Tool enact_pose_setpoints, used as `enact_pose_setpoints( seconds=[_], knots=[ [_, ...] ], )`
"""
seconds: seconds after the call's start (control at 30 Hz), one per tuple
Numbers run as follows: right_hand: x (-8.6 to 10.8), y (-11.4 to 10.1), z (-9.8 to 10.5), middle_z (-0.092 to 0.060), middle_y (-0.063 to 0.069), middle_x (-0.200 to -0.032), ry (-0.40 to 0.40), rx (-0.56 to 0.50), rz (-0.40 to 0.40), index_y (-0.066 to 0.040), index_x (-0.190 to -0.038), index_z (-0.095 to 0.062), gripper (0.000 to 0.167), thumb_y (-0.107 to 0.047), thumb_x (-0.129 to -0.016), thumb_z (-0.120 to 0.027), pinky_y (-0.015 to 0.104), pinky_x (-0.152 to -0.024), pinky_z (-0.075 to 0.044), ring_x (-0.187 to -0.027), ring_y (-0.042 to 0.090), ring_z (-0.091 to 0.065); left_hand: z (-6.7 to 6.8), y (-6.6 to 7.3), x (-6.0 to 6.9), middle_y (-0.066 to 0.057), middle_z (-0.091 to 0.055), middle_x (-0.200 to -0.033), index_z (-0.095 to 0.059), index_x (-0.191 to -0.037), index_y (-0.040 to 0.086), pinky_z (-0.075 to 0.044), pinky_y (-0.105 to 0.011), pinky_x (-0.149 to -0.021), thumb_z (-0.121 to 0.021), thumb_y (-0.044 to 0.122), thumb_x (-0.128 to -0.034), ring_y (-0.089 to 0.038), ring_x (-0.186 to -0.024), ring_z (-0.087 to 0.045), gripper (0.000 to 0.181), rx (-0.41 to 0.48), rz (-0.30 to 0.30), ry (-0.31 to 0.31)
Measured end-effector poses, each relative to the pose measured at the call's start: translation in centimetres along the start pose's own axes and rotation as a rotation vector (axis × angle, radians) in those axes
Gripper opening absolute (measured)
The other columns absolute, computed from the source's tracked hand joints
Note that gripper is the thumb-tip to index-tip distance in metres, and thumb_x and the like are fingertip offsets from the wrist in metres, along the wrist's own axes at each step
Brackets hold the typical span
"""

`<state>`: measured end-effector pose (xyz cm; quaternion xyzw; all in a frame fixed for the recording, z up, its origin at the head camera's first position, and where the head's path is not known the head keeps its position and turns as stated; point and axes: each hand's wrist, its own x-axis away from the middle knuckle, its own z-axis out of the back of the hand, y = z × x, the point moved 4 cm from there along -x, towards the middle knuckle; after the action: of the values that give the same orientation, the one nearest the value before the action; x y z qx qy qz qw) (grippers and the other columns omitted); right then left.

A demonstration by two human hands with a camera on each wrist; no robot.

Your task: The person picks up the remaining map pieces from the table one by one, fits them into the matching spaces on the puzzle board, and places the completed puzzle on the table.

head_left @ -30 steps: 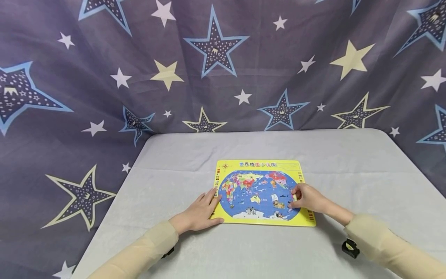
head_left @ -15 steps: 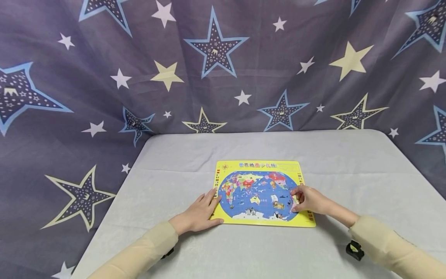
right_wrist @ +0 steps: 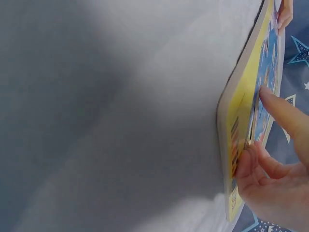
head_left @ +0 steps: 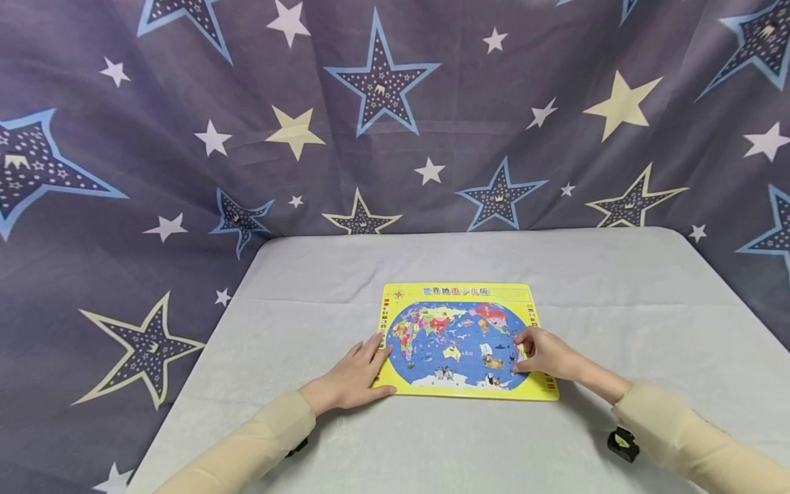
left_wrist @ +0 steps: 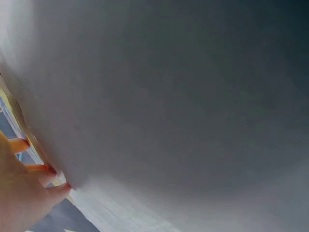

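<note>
A yellow-bordered world map puzzle board (head_left: pixel 475 393) with a blue oval map lies flat on the table. My left hand (head_left: pixel 353 376) rests on its left edge, fingers spread and mostly straight. At the map's right rim, my right hand (head_left: pixel 549 353) pinches a puzzle piece (head_left: pixel 521 353) with pink and yellow land on it, thumb and fingers on either side. Most of that piece is hidden by the fingers. In the right wrist view, thumb and bent fingers of the right hand (right_wrist: pixel 282 159) straddle the piece's edge at the board's surface. Only the left hand's fingers (left_wrist: pixel 54 191) show clearly at the board's edge in the left wrist view.
A pale grey cloth covers the table (head_left: pixel 321 288). Behind it and to the left hangs a dark curtain (head_left: pixel 457 123) with a star print. A black wrist device (head_left: pixel 623 444) sits under the right sleeve.
The right hand's thumb and fingers have shifted slightly at the map's right rim, a little right and then back left. The left hand and the board stay in place.
</note>
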<state>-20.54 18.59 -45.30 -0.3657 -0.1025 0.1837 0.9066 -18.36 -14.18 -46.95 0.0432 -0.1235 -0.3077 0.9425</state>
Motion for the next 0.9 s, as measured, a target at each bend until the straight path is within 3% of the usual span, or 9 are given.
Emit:
enact_pose_setpoints(
  seconds=[0.2,0.63,0.9],
  knots=[
    [-0.1,0.5,0.0,-0.046,0.005,-0.073,0.001,-0.009,0.020,0.007,-0.093,-0.052,0.042,-0.011,-0.065,-0.077,0.020,-0.054,-0.035,-0.067,0.015,-0.041,0.0,0.0,0.0,-0.019,-0.009,-0.145,-0.023,-0.140,0.003,-0.016,-0.045,-0.106,-0.032,0.063,-0.0849,-0.026,-0.134,-0.008,0.082,-0.002,0.002,0.000],
    [-0.3,1.4,1.3,-0.050,0.005,-0.073,-0.111,-0.135,0.067,0.013,-0.101,-0.058,0.034,-0.002,-0.073,-0.069,0.016,-0.052,-0.036,-0.062,0.010,-0.042,0.2,0.2,0.0,-0.019,-0.009,-0.145,-0.023,-0.140,0.003,-0.015,-0.045,-0.106,-0.035,0.060,-0.0855,-0.026,-0.134,-0.009,0.080,-0.005,0.007,-0.007],
    [-0.4,1.4,1.3,-0.050,0.003,-0.070,-0.097,-0.119,0.064,0.013,-0.100,-0.058,0.030,-0.002,-0.075,-0.067,0.016,-0.052,-0.038,-0.060,0.008,-0.043,0.4,0.3,0.1,-0.020,-0.011,-0.145,-0.024,-0.139,0.002,-0.016,-0.045,-0.106,-0.036,0.060,-0.0857,-0.027,-0.134,-0.010,0.080,-0.003,-0.006,0.011]
  ],
)
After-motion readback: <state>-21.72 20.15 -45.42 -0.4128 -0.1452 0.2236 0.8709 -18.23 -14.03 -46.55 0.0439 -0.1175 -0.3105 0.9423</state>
